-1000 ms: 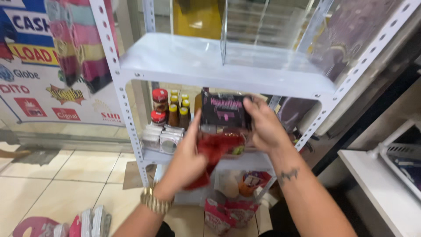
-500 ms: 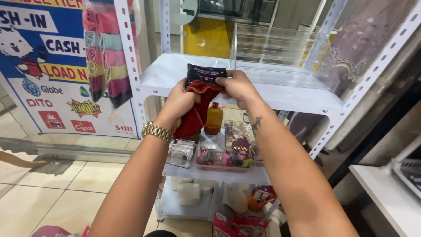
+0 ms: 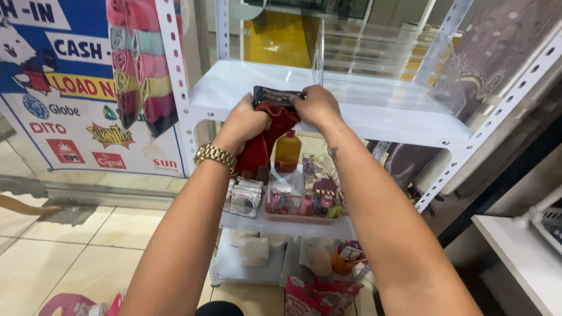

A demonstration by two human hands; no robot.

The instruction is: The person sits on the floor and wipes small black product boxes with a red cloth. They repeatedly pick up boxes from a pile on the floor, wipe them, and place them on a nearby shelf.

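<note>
My left hand (image 3: 244, 121), with a gold watch on its wrist, grips a red cloth (image 3: 264, 140) that hangs down past the front edge of the white top shelf (image 3: 386, 114). My right hand (image 3: 317, 105) holds a small dark flat packet (image 3: 275, 95) by its right end at that same shelf edge. The cloth is bunched against the packet's underside. Both hands are close together, almost touching.
A clear acrylic divider (image 3: 319, 55) stands on the top shelf. The shelf below holds an orange bottle (image 3: 288, 153), a pink basket of small items (image 3: 304, 205) and packaged goods. A blue poster (image 3: 64, 88) and rolled cloths (image 3: 137, 64) hang at left. A white counter (image 3: 521, 257) is at right.
Both hands have risen from the middle shelf up to the top shelf's front edge, carrying the dark packet and red cloth. The view has tilted with them.
</note>
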